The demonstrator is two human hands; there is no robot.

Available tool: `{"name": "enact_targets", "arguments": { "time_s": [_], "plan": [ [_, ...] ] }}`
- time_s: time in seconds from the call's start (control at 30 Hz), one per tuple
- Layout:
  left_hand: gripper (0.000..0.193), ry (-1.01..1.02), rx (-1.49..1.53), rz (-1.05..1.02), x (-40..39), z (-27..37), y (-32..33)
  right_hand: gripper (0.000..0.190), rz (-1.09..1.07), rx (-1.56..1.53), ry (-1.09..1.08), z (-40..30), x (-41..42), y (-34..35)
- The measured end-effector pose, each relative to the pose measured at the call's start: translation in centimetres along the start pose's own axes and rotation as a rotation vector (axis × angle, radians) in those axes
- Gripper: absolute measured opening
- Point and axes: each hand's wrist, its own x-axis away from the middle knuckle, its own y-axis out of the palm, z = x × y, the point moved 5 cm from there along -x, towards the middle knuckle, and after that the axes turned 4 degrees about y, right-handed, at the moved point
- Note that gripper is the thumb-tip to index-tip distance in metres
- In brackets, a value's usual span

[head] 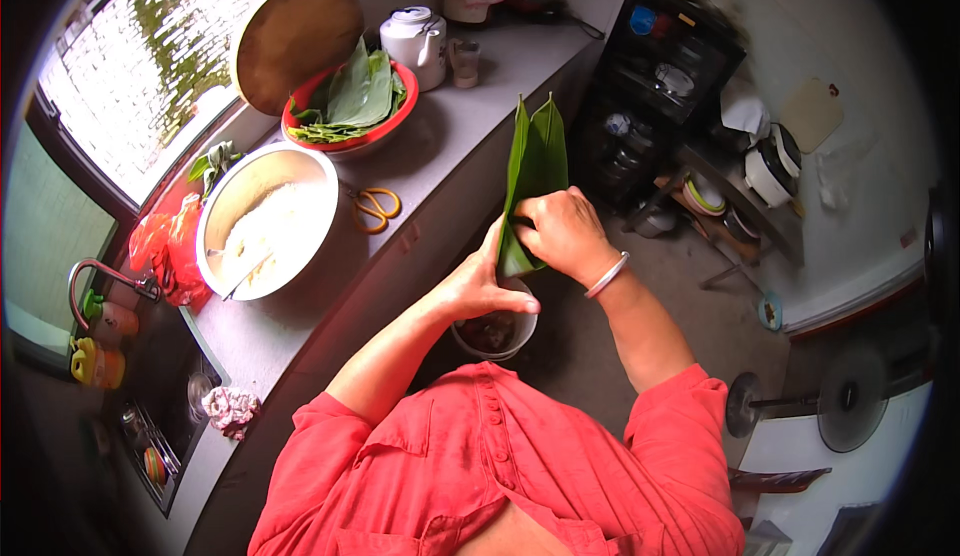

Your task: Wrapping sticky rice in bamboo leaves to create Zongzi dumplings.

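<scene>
Long green leaves (pixel 545 152), folded into a trough or cone with their pointed tips away from me, are held between my two hands. My left hand (pixel 484 278) cups the leaves from the left and below, its thumb stretched out to the right. The bent fingers of my right hand (pixel 561 232) reach inside the fold; whether they hold anything is hidden. Beneath my left hand is a white bowl (pixel 517 340) with dark contents. On the counter at the left, a large metal basin (pixel 324 181) holds white grains and a spoon. Behind it, a red basin (pixel 409 95) holds more green leaves.
Orange-handled scissors (pixel 377 209) lie near the edge of the counter (pixel 251 342). A white enamel kettle (pixel 414 46), a glass (pixel 465 65) and a round wooden board (pixel 300 42) stand farther back. A crumpled cloth (pixel 230 410) lies by the sink. A dark shelf rack (pixel 664 68) stands at the right.
</scene>
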Motion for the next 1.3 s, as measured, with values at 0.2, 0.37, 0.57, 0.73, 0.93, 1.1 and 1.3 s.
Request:
{"name": "enact_targets", "arguments": {
  "time_s": [0.2, 0.37, 0.57, 0.73, 0.93, 1.1, 1.3],
  "plan": [
    [0.087, -0.178, -0.321, 0.327, 1.1, 0.0, -1.3, 0.017, -0.005, 0.137, -0.023, -1.2, -2.3, 1.2],
    [0.081, -0.226, -0.440, 0.489, 4.0, -0.5, -5.1, 0.035, -0.002, -0.215, -0.050, -5.6, -3.4, -1.9],
    [0.089, -0.210, -0.398, 0.472, 4.8, 1.1, -6.6, 0.034, -0.282, -0.052, 0.019, -7.6, -4.7, 2.1],
    [0.091, -0.141, 0.111, 0.456, 7.1, 1.6, -11.1, 0.022, -0.267, -0.153, -0.074, -12.8, -7.0, 3.9],
    [0.081, -0.057, -0.091, 0.736, 10.9, 1.7, -17.5, 0.020, -0.193, -0.240, -0.340, -20.7, -11.0, 8.7],
    [0.070, -0.137, -0.206, 0.902, 15.6, 2.5, -25.1, 0.026, -0.163, -0.215, -0.512, -27.9, -14.1, 10.7],
    [0.065, -0.055, 0.118, 0.946, 22.1, 5.3, -32.7, 0.031, 0.149, -0.484, -0.472, -30.0, -20.6, 9.9]
  ]
}}
